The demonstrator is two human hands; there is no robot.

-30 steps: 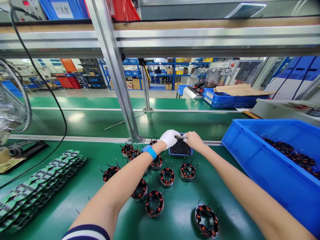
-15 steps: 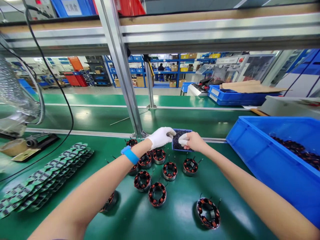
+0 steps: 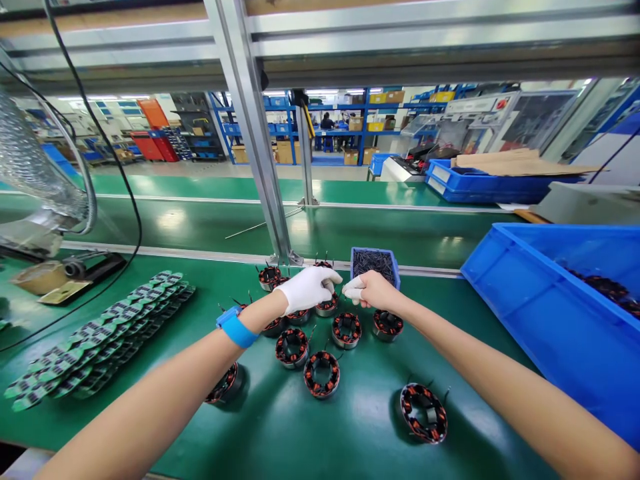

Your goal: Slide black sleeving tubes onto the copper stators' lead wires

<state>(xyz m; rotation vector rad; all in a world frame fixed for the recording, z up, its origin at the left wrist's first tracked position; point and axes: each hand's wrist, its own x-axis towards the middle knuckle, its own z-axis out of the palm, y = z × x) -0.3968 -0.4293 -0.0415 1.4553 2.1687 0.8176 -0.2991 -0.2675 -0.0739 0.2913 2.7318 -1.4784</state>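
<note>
My left hand [image 3: 309, 287], in a white glove with a blue wrist strap, curls its fingers over a small motor stator [image 3: 327, 304] on the green mat. My right hand [image 3: 369, 291], with white cots on the fingertips, is pinched shut beside it, thumb and forefinger pressed together; what they hold is too small to make out. Just behind the hands stands a small blue tray of thin dark pieces [image 3: 375, 264]. Several copper-wound stators lie below the hands, among them one [image 3: 323, 374] in the middle and a larger one [image 3: 424, 413] to the right.
A large blue bin [image 3: 530, 313] holding more stators stands at the right. Stacked green circuit boards [image 3: 100, 333] lie at the left. A slanted aluminium post [image 3: 255, 140] rises behind the hands. A black cable [image 3: 131, 200] hangs at the left.
Both hands have drawn back from the small blue tray toward me and now sit over the stators in front of it. The view has tilted down slightly.
</note>
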